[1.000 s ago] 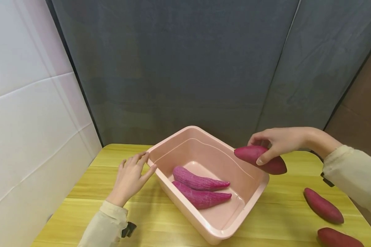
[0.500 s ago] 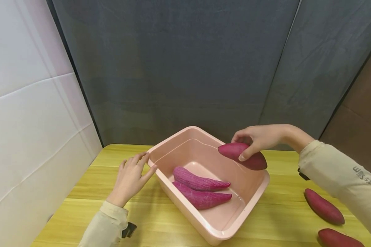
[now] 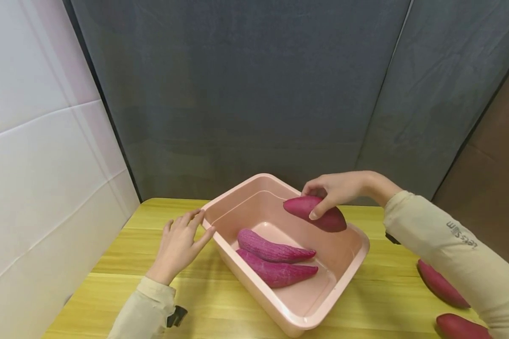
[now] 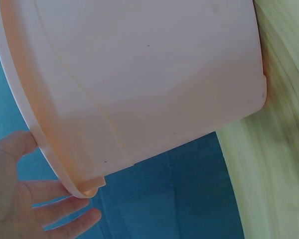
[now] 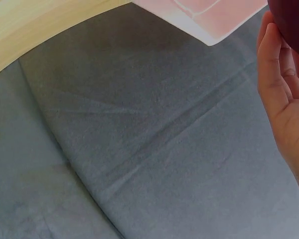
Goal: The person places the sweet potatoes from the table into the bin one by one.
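A pink plastic tub (image 3: 347, 273) stands on the yellow wooden table (image 3: 390, 301). Two purple sweet potatoes (image 3: 275, 251) (image 3: 275, 273) lie side by side on its floor. My right hand (image 3: 331, 190) grips a third purple sweet potato (image 3: 326, 220) in the air over the tub's far right side; the same sweet potato (image 5: 296, 20) fills the top right corner of the right wrist view. My left hand (image 3: 180, 242) lies flat on the table with straight fingers touching the tub's left rim (image 4: 65, 177); it holds nothing.
Two more sweet potatoes (image 3: 441, 285) (image 3: 460, 326) lie on the table at the right, partly behind my right sleeve. A grey curtain (image 3: 254, 94) hangs behind the table and a white wall (image 3: 38, 141) stands on the left.
My right hand has carried the sweet potato leftward, from beyond the tub's right rim to a spot over the tub. The left hand and the tub have not moved.
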